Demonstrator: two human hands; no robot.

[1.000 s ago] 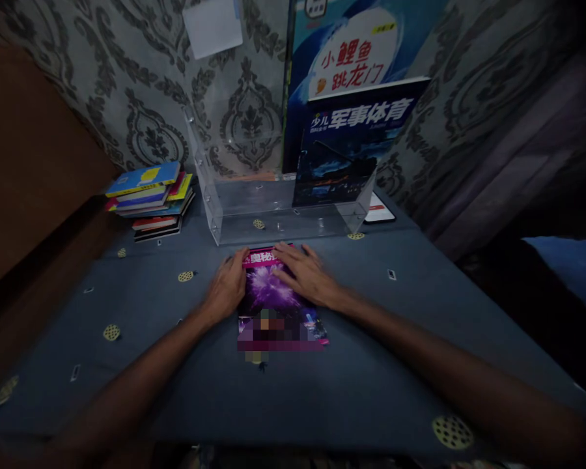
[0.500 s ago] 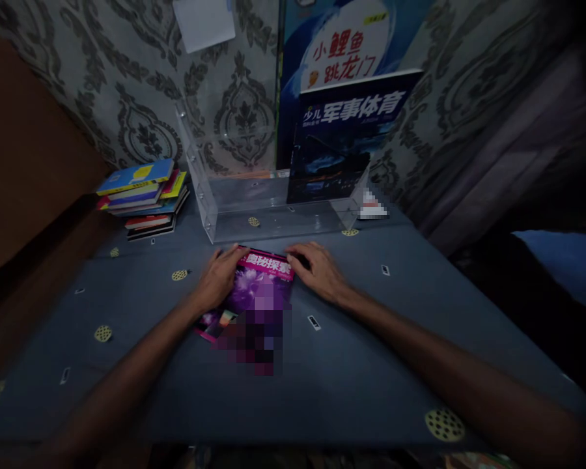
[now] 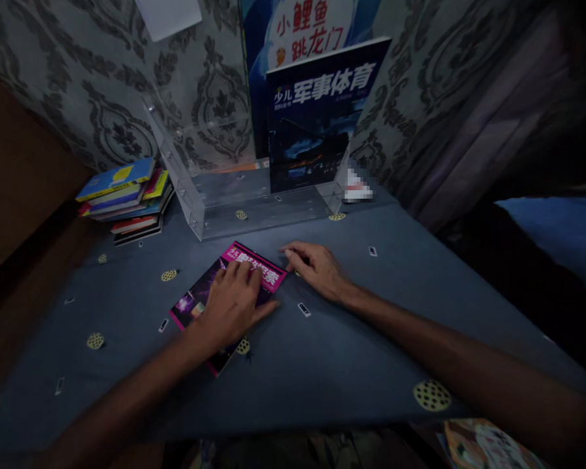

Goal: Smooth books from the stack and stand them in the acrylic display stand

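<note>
On the cloth-covered table lies a purple and pink book [image 3: 188,305], turned at an angle with its title edge toward the upper right. My left hand [image 3: 234,296] rests flat on its cover, fingers stretched over part of the title and thumb out to the right. Beside the book's upper right corner is my right hand [image 3: 321,270], its fingers loosely bent and its thumb pointing at the corner; whether it touches the book I cannot tell. Behind, a clear acrylic rack [image 3: 195,218] holds a dark blue book [image 3: 312,140] upright at its right end.
A stack of books [image 3: 127,195] stands at the back left of the table [image 3: 351,365]. A larger blue book [image 3: 303,26] leans against the patterned wall behind the rack. A blurred white item [image 3: 357,187] sits right of the rack. Colourful printed material [image 3: 488,443] shows below the front edge.
The purple book has turned clockwise on the table. My left hand has moved from its left edge onto the cover. My right hand stays near the upper right corner. The camera view has shifted.
</note>
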